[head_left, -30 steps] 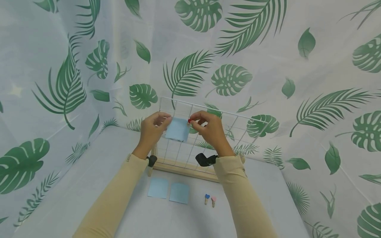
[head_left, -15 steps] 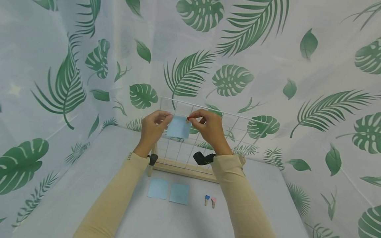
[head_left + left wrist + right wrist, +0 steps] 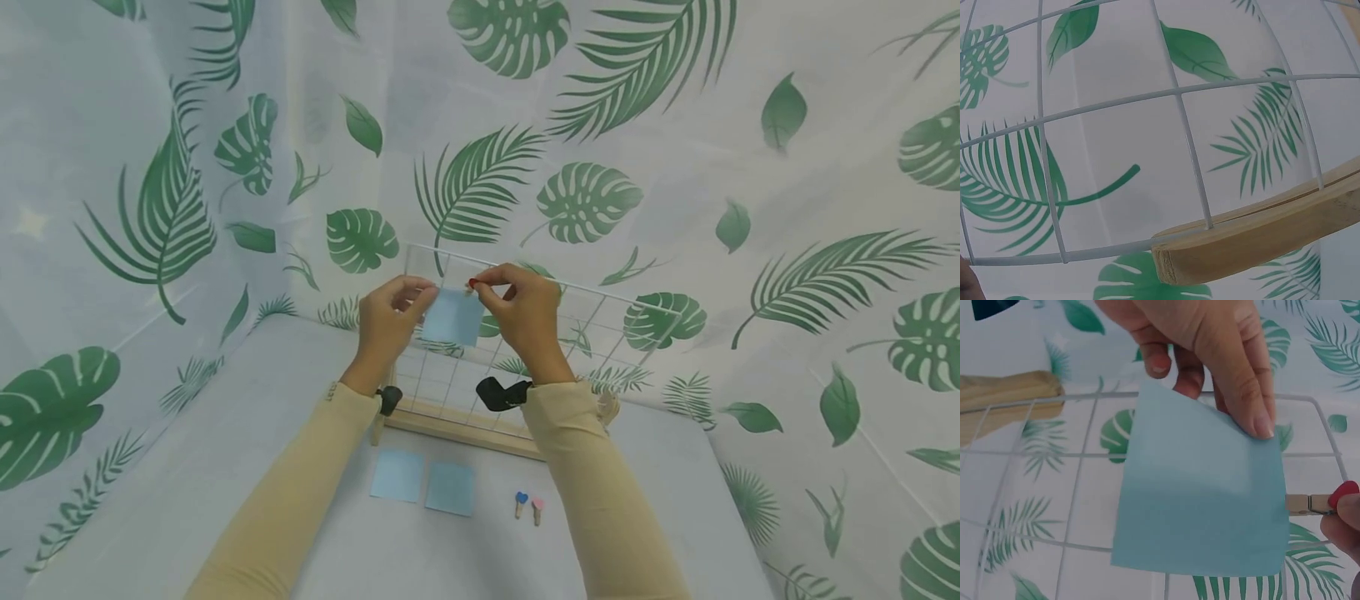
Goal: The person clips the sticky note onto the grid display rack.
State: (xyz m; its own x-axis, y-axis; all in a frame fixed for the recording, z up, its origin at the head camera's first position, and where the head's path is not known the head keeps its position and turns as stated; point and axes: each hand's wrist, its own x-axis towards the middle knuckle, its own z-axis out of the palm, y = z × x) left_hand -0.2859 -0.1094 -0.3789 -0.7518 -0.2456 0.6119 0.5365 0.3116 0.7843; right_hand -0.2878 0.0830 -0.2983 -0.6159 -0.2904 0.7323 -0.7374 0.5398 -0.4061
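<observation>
In the head view my left hand [image 3: 384,325] pinches a square of light blue paper [image 3: 453,321] by its upper left corner. My right hand [image 3: 527,312] pinches a small wooden clothespin [image 3: 1307,504] with a red heart [image 3: 1343,492] on its end. The clothespin's tip lies at the paper's edge in the right wrist view, close to the upper right corner in the head view. Behind the paper stands a white wire grid [image 3: 1179,90]. Only a sliver of my left hand [image 3: 969,281] shows in the left wrist view.
A wooden base [image 3: 465,432] carries the grid. In front of it on the white table [image 3: 360,558] lie two more blue paper squares [image 3: 397,476] and, to their right, a blue-heart clothespin [image 3: 521,504] and a pink-heart clothespin [image 3: 537,511]. Leaf-patterned cloth [image 3: 660,183] surrounds the table.
The paper has risen slightly and shifted a little right with my left hand. My right hand has moved up, bringing the red-heart clothespin from the paper's side to its upper right corner.
</observation>
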